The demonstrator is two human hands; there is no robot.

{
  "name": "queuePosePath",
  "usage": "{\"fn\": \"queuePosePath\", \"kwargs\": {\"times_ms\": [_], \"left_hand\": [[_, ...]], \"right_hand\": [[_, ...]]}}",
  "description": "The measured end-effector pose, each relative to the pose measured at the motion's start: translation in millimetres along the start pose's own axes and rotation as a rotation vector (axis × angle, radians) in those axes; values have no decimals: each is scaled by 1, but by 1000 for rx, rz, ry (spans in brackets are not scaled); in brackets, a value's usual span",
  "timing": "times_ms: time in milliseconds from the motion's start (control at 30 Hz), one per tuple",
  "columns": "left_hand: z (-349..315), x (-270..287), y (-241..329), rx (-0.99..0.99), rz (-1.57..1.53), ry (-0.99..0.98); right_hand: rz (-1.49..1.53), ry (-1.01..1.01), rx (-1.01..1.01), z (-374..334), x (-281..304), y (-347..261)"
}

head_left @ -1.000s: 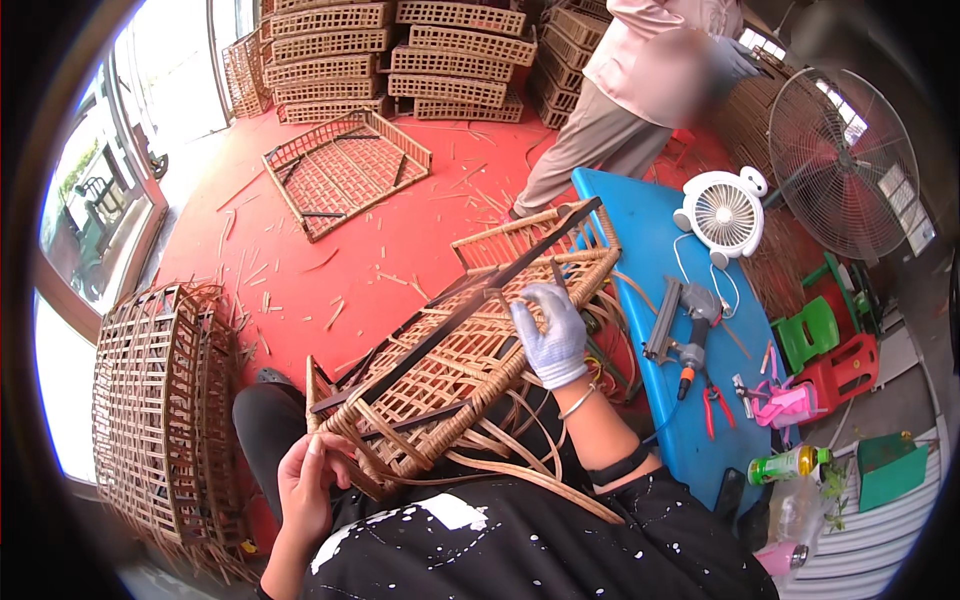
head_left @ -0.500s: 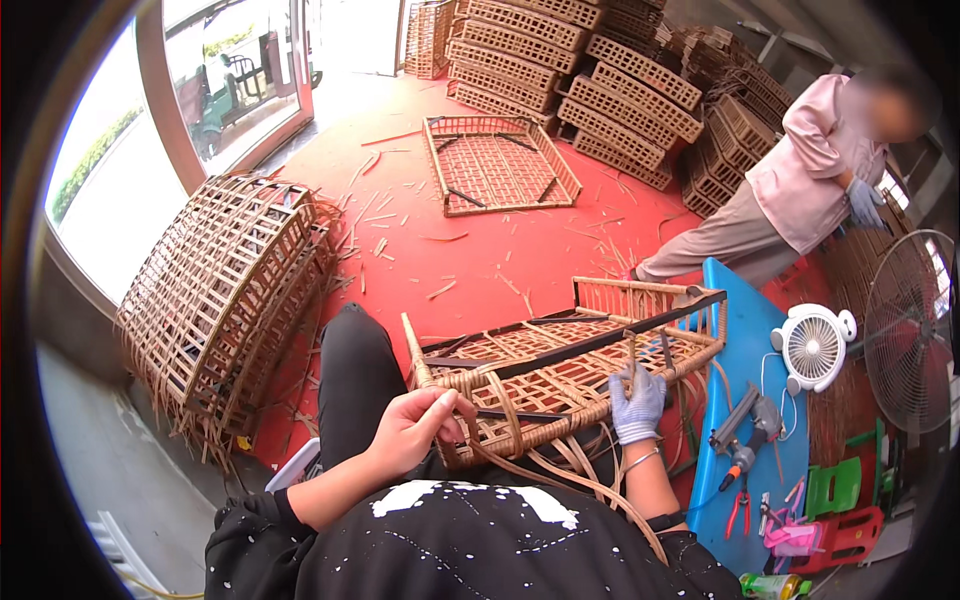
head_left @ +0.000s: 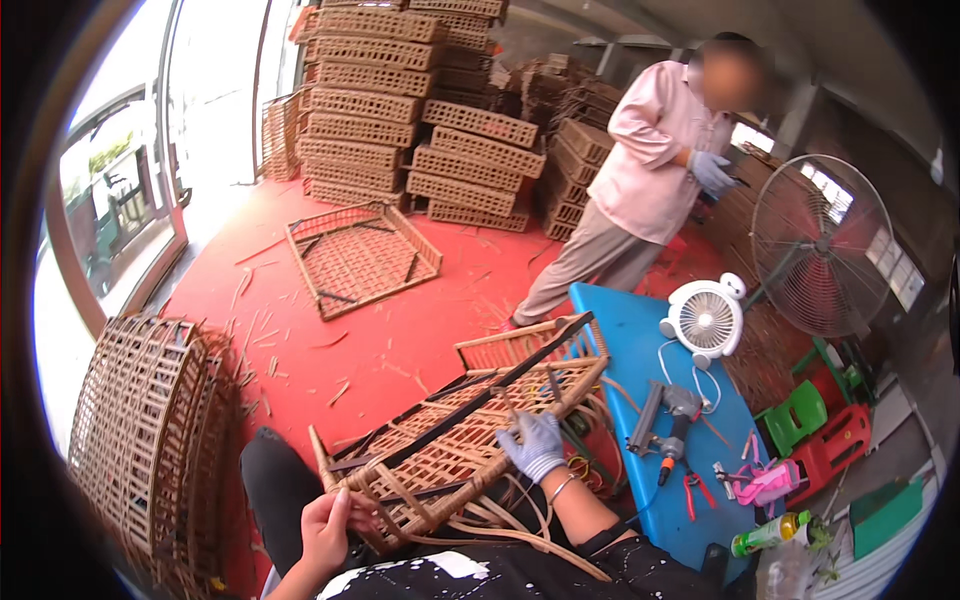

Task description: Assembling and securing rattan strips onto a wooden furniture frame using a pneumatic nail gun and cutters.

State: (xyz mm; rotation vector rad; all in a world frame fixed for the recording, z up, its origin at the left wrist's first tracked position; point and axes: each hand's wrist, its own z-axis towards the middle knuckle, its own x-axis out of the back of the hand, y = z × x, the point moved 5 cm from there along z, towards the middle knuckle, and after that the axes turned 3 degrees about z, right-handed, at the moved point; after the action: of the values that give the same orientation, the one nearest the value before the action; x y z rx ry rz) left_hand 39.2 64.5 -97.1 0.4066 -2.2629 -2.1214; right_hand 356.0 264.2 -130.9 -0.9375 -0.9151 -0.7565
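Observation:
A half-woven rattan tray point(head_left: 440, 436) with dark bars across it rests tilted over my lap. At its near left corner is my left hand point(head_left: 332, 522), bare, with thumb and fingers pressed together; what they pinch is hidden. My right hand point(head_left: 535, 446), in a pale grey glove, is closed at the tray's right-hand near rim, and a thin rattan strip point(head_left: 508, 402) stands up out of its fingers. Several loose rattan strips point(head_left: 535, 541) hang in curves below the rim, between my hands and my body.
At my right, a blue table point(head_left: 625, 345) bears a white fan point(head_left: 704, 318), a nail gun point(head_left: 668, 420) and red-handled pliers point(head_left: 692, 494). Rattan trays point(head_left: 135, 440) lean at left; another tray point(head_left: 362, 256) lies on the red floor. Beyond the table walks a gloved person point(head_left: 650, 150).
My view has swung right and up, shifting the scene left and down. Both hands remain at the tray. The other person has raised their gloved hands in front of them.

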Motion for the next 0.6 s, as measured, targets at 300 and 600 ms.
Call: {"fn": "queuePosePath", "kwargs": {"times_ms": [300,600], "left_hand": [[6,0,29,-261,134,92],[6,-1,28,-302,145,50]], "right_hand": [[451,225,-46,15,62,17],[701,189,-227,13,99,29]]}}
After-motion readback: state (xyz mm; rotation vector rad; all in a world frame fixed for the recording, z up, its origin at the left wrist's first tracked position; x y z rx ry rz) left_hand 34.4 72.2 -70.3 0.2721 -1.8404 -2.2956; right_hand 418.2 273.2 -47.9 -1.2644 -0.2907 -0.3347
